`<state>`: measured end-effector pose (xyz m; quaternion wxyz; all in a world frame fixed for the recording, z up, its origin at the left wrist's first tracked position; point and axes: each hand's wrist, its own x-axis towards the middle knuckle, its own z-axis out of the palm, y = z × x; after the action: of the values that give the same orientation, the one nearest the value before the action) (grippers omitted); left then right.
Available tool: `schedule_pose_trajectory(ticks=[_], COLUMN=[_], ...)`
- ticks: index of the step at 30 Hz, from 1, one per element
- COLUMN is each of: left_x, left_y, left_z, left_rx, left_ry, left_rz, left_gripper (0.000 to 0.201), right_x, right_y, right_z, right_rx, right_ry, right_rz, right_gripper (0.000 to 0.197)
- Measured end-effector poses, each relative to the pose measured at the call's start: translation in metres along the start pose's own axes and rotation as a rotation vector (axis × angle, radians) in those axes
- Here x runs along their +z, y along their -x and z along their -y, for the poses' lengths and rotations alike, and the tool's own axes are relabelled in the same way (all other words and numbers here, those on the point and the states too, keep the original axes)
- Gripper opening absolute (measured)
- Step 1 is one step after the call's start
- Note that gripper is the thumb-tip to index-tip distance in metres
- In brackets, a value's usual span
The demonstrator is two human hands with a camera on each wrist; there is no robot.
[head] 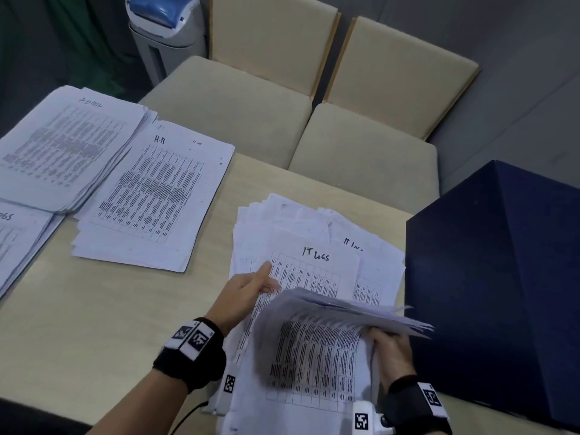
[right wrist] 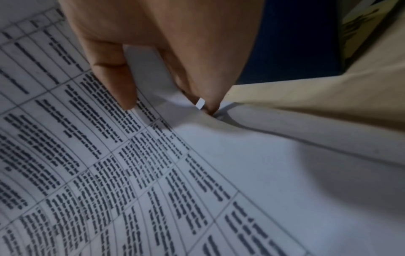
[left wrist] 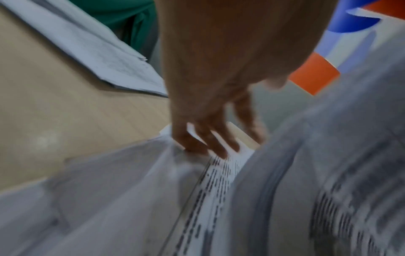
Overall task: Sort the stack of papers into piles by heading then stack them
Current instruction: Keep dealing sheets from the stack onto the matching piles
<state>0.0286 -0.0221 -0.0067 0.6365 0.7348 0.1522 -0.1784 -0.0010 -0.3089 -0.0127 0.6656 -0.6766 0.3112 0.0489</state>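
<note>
**Flipping through the paper stack**

I see the big stack of papers right under both hands, near the table's close edge. My right hand grips a thick bunch of sheets by its right edge, thumb on top and fingers curled under, and holds the bunch up so it bends. My left hand is open, fingers nearly straight, and its fingertips press down on the "IT LOGS" sheet that shows under the bunch.

Far to the left of my left hand sits the "H-R" pile. Past it lies another pile, and I can't read its heading well. One more pile is cut off at the left edge. A dark blue box stands just right of my right hand.

The left wrist view is blurry. The lifted sheets hide my right fingertips.
</note>
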Motion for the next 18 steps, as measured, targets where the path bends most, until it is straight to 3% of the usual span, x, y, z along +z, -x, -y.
schedule_pose_trajectory(ticks=[2,4,7,10,12,14,15,18], left_x=[0.004,0.009,0.016,0.02,0.02,0.02,0.02,0.021], left_y=[-0.01,-0.016,-0.018,-0.012,-0.001,0.019,0.03,0.054], left_z=[0.011,0.023,0.026,0.023,0.011,-0.011,-0.022,-0.052], left_rx=[0.032,0.008,-0.008,0.169,0.266,0.174,0.139,0.275], left_ry=[-0.303,-0.495,-0.598,-0.654,-0.422,-0.086,0.031,0.099], left_rz=[-0.242,-0.316,-0.381,-0.505,-0.451,-0.206,-0.088,0.023], left_gripper=[0.044,0.043,0.047,0.041,0.024,0.054,0.057,0.027], right_x=[-0.006,-0.01,-0.007,-0.005,-0.005,-0.001,0.004,0.022], right_y=[0.0,0.003,0.006,0.01,0.012,0.015,0.019,0.031], right_z=[-0.003,-0.004,0.002,0.01,0.019,0.031,0.041,0.08], right_rx=[0.015,0.032,0.01,-0.041,-0.062,-0.078,-0.091,-0.138], right_ry=[0.037,0.024,0.031,0.085,0.127,0.015,-0.074,-0.288], right_rz=[0.023,0.071,0.117,0.177,0.164,0.149,0.136,0.158], right_gripper=[0.023,0.016,0.008,0.019,0.013,0.022,0.029,0.038])
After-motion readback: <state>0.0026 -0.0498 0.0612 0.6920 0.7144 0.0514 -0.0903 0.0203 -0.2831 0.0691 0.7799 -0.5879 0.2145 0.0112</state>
